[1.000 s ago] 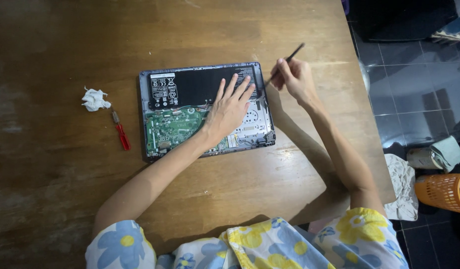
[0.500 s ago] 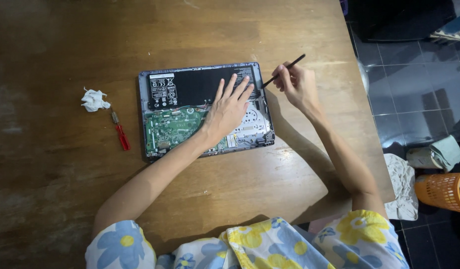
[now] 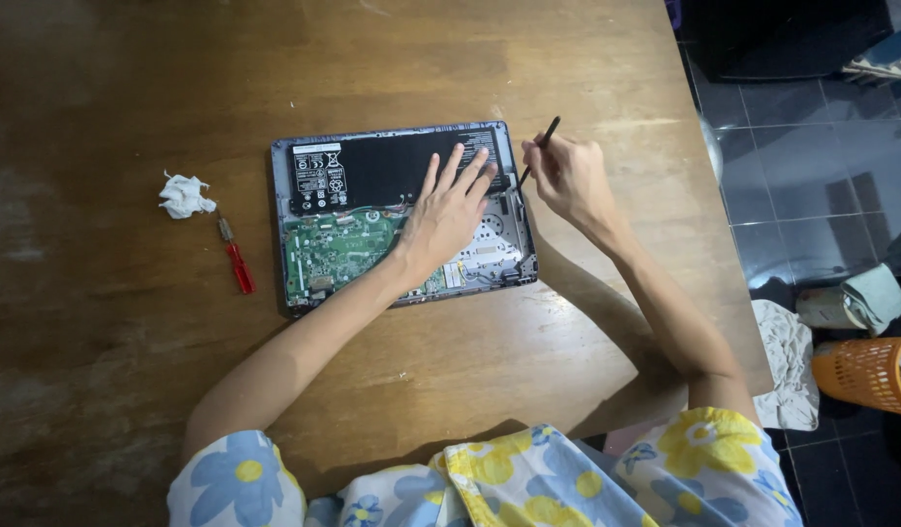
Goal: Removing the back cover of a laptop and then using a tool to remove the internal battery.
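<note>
Laptop [image 3: 402, 210]: lies bottom-up and uncovered on the wooden counter [image 3: 128, 390], its inner parts showing.
Battery [image 3: 392, 166]: flat black pack across the far half of the laptop, with a pale label at its left end.
Circuit board [image 3: 333, 249]: green, in the near left part of the laptop, just below the battery.
Left hand [image 3: 449, 215]: released, laid flat with fingers spread; the palm rests on the near right part of the laptop and the fingertips reach onto the right end of the battery.
Right hand [image 3: 568, 179]: clenched round a thin black tool, just beside the laptop's right edge and a little above the counter.
Thin black tool [image 3: 538, 151]: tilted, upper end pointing away from the person, lower tip down at the laptop's far right corner; whether the tip touches the parts cannot be told.
Red screwdriver [image 3: 238, 263]: lies on the counter just left of the laptop, apart from both hands.
Crumpled white tissue [image 3: 185, 194]: on the counter beside the far end of the screwdriver.
Sleeves [image 3: 490, 478]: pale cloth with blue and yellow flowers, at the near edge of the view.
Orange basket [image 3: 865, 371]: on the dark tiled floor to the right, well apart from the counter.
</note>
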